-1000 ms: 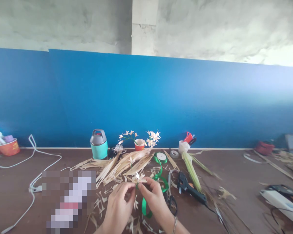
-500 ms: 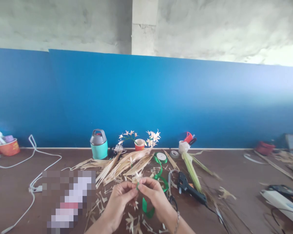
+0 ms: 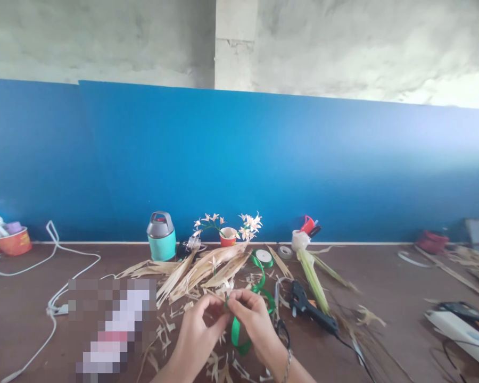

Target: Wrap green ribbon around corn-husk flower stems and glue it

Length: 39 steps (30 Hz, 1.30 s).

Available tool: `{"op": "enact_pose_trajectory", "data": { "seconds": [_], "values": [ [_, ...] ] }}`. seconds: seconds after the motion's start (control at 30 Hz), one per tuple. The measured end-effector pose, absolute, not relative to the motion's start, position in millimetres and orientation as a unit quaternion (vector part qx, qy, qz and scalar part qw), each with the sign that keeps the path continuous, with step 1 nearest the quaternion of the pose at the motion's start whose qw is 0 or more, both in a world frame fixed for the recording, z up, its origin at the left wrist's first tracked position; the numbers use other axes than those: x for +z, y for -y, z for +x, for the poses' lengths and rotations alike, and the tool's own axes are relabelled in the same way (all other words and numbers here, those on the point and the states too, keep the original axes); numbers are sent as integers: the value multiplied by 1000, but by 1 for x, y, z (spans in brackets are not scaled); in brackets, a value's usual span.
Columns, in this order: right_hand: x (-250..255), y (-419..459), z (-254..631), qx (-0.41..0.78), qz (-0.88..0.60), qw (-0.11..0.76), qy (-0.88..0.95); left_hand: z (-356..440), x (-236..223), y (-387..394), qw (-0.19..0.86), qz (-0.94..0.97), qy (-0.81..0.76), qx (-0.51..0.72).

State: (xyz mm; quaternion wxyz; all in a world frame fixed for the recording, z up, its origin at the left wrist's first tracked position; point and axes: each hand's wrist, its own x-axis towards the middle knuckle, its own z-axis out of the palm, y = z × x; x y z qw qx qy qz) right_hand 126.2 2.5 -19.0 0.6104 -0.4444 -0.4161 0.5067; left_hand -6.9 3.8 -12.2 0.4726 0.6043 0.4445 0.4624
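Observation:
My left hand (image 3: 199,332) and my right hand (image 3: 257,322) meet at the fingertips above the table, both in a pinch. A bit of green ribbon (image 3: 235,334) shows between them and hangs in a loop beside my right hand. A small pale husk flower (image 3: 228,287) stands up just beyond the fingertips; its lower end is hidden by them. Past my hands, a spool of green ribbon (image 3: 264,258) lies on the table with its loose length trailing toward me. Dried husks (image 3: 207,271) and small cut pieces lie around and below my hands.
A black glue gun (image 3: 309,311) with its cord lies to the right, by green stalks (image 3: 314,279). Behind stand a teal flask (image 3: 162,246) and a red cup (image 3: 228,239) with husk flowers. White cables (image 3: 80,271) run at left; a blue partition (image 3: 239,159) closes the back.
My left hand has shifted slightly right and its fingers have rounded into a wider loop. The flower at the fingertips has turned and shows less. The right hand has hardly moved.

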Motion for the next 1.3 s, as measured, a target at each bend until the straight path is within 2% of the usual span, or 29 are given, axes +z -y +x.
{"op": "enact_pose_trajectory", "data": {
  "seconds": [0.1,0.23,0.4,0.67,1.0,1.3],
  "values": [
    [-19,-1,125,506,-450,607,415,-8,-14,1,374,648,-480,458],
    [-17,-1,123,497,-459,607,418,-9,-20,1,328,663,-486,465],
    [-16,0,123,486,-460,604,434,-10,-23,-2,362,640,-470,488],
    [-12,2,124,483,-467,583,456,-14,-18,-3,350,670,-465,460],
    [-20,-1,124,493,-453,599,439,-9,-9,-2,423,644,-484,414],
    [-12,0,126,524,-451,602,400,-10,-12,-2,455,630,-450,441]
  ]
}}
